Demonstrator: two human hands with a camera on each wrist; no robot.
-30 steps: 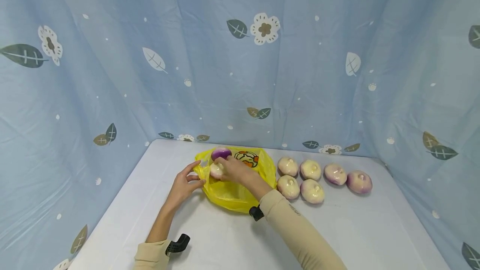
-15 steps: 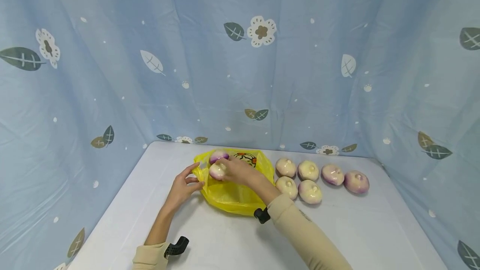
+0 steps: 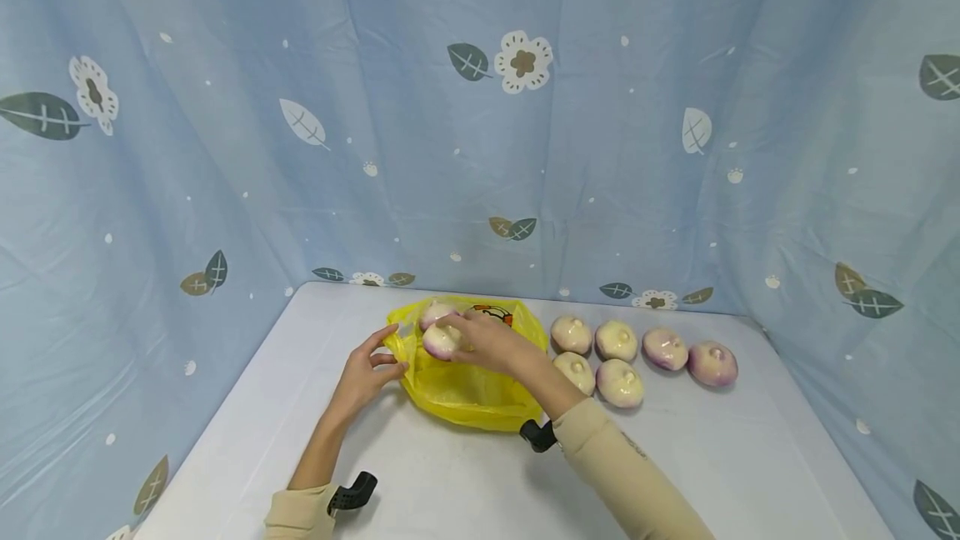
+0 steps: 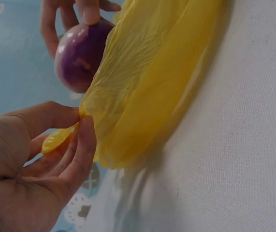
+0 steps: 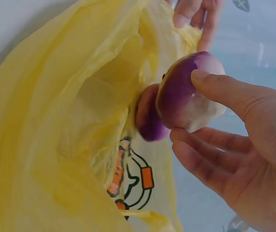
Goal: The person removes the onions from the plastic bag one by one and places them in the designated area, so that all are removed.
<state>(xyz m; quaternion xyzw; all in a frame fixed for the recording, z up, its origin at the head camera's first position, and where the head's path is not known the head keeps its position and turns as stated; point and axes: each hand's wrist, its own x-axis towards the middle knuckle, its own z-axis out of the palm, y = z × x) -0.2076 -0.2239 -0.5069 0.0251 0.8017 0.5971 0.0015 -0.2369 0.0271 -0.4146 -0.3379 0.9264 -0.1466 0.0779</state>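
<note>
A yellow plastic bag (image 3: 465, 415) lies open on the table, its mouth toward me. My left hand (image 3: 362, 380) pinches the bag's left edge between thumb and fingers, as the left wrist view also shows. In my right hand (image 3: 495, 347) is a purple-and-white turnip (image 3: 439, 343), gripped between thumb and fingers over the bag's mouth. Just behind it, at the bag's far left, sits a second turnip (image 5: 150, 116), partly hidden by the held one in the right wrist view. How deep the bag goes under the right hand is hidden.
Several more turnips (image 3: 620, 383) stand on the white table (image 3: 450, 490) to the right of the bag, the nearest close to its edge. A blue patterned curtain (image 3: 420, 148) hangs around the back and sides.
My right hand has shifted slightly right with the turnip it holds. The turnip behind has turned, showing less purple and more white on top. My left hand stays at the bag's edge.
</note>
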